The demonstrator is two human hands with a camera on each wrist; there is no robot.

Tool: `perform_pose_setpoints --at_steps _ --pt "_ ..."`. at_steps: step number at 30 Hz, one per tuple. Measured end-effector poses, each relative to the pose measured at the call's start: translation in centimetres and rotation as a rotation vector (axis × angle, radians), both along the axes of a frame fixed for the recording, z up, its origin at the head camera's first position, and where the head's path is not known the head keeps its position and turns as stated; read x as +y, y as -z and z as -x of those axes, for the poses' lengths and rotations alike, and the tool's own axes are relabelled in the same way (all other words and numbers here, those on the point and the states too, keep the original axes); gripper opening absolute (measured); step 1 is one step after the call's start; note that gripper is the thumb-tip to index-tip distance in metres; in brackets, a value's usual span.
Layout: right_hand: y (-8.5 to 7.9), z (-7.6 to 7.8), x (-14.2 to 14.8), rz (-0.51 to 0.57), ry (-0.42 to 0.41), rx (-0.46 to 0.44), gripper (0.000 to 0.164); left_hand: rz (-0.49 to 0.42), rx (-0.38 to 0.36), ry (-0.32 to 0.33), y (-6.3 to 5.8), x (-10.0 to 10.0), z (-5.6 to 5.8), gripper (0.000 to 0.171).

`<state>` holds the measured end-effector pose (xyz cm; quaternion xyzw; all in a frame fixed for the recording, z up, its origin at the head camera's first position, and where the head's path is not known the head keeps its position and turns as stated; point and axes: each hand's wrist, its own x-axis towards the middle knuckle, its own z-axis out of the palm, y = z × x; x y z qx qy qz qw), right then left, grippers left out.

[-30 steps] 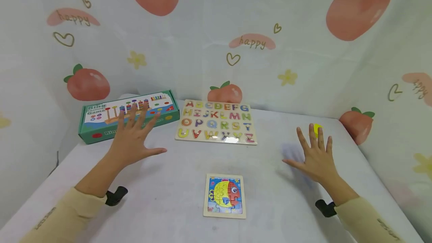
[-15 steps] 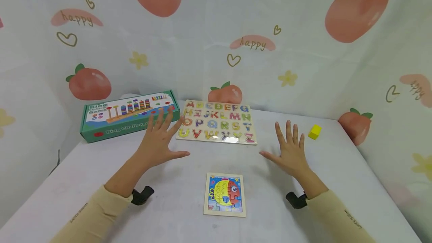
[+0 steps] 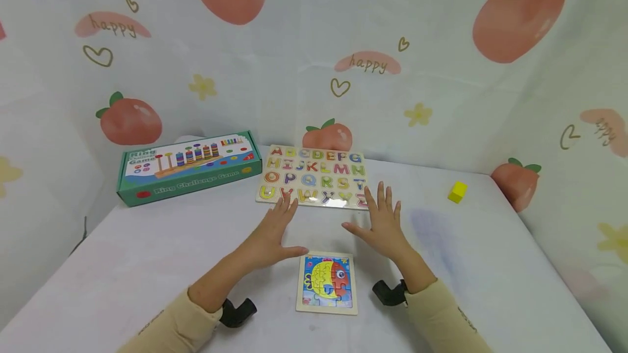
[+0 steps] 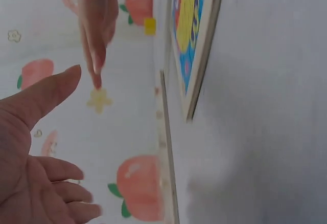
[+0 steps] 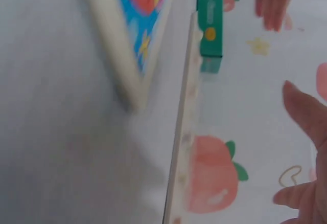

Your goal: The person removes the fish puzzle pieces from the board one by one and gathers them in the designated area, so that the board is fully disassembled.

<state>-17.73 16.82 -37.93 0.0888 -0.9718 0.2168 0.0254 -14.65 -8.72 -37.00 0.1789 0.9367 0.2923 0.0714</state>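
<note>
Left hand (image 3: 269, 239) and right hand (image 3: 385, 230) are way closer together than half a second ago, hovering, fingers extended, thumbs apart, gripping nothing. Fish jigsaw (image 3: 326, 283) lies flat, near middle, probably for easy reach; alphabet board (image 3: 314, 176) sits far back, likely to leave room.

Beyond the fish puzzle (image 3: 327, 283), the fingertips of my left grip (image 3: 267, 241) and right grip (image 3: 385, 231) hide bits of the letter board (image 3: 299, 180) along its near edge, part of the Z (image 3: 361, 200) included. My sleeves (image 3: 171, 327), either side of the fish puzzle, run off the head view's bottom edge, their lettering (image 3: 151, 322) too small to read. Both wrist views cut the fish puzzle at the top, the right one blurring it.
</note>
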Motion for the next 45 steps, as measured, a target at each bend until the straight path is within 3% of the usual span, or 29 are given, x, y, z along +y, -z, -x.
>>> perform_pose_setpoints --at_steps 3,7,16,25,38,45 --pt "-0.2 -0.2 -1.0 0.045 -0.038 -0.052 0.100 -0.061 -0.141 -0.001 0.3 0.8 -0.5 0.100" --pt "-0.5 -0.4 -2.4 0.056 -0.085 -0.113 0.096 -0.089 -0.208 0.006 0.8 1.4 -0.7 0.096" --pt "-1.2 -1.5 -4.9 0.154 -0.207 -0.296 0.071 -0.069 -0.222 0.046 2.4 1.8 -1.0 0.089" --pt "-0.1 -2.2 -6.1 0.256 -0.385 -0.359 0.029 -0.092 -0.234 0.040 3.6 1.6 -1.5 0.084" --pt "0.9 -2.3 -6.3 0.279 -0.375 -0.444 0.019 -0.065 -0.186 0.093 4.3 1.7 -1.5 0.082" --pt "1.5 -2.1 -6.5 0.280 -0.388 -0.408 0.017 -0.058 -0.183 0.101 4.3 1.7 -1.6 0.082"
